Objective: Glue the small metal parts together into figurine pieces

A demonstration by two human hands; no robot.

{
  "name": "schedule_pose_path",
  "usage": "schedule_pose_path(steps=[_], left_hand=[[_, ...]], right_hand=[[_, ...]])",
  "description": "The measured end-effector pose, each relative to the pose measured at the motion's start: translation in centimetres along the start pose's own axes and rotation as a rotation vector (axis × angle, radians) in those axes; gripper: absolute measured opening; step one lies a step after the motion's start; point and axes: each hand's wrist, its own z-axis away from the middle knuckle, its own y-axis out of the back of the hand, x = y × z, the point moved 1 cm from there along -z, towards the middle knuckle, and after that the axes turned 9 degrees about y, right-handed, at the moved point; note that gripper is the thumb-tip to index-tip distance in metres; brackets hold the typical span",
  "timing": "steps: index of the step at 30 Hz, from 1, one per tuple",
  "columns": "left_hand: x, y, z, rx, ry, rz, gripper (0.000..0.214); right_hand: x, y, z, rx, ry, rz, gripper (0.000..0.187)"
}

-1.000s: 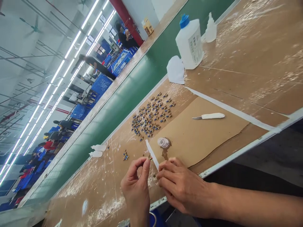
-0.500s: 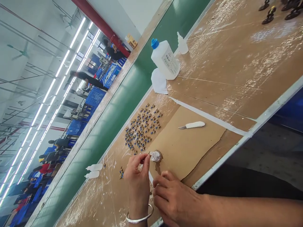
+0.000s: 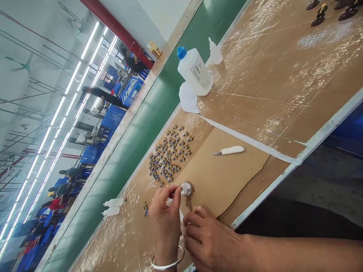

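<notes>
Two fingers of the left hand pinch a tiny, indistinct piece at the small cup on the brown sheet, while the right hand curls nearby, though I cannot tell whether it grips anything.

The only writing that comes near to legible stands on the white label of the large white bottle with the blue cap. Its boldest line, running aslant with the tilted view, seems to read "401" followed by Chinese characters, probably 胶水, though the last digit is not certain. Finer lines of print beside it are too small to make out. The yellow box bears dark markings, also too small to read.
</notes>
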Motion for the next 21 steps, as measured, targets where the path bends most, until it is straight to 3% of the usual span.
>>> schedule_pose_path(steps=[5,10,17,21], left_hand=[[-0.4,0.7,0.7,0.055,0.051,0.04,0.02],[-0.6,0.0,0.0,0.058,0.038,0.026,0.021],[-0.2,-0.9,-0.2,0.012,0.012,0.014,0.02],[0.2,-0.6,0.2,-0.036,0.107,0.098,0.021]], right_hand=[[0.0,-0.1,0.2,-0.017,0.002,-0.052,0.01],[0.0,-0.1,0.1,-0.009,0.004,-0.054,0.01],[0.0,-0.2,0.0,-0.008,-0.011,-0.03,0.005],[0.1,-0.4,0.0,0.012,-0.017,-0.031,0.005]])
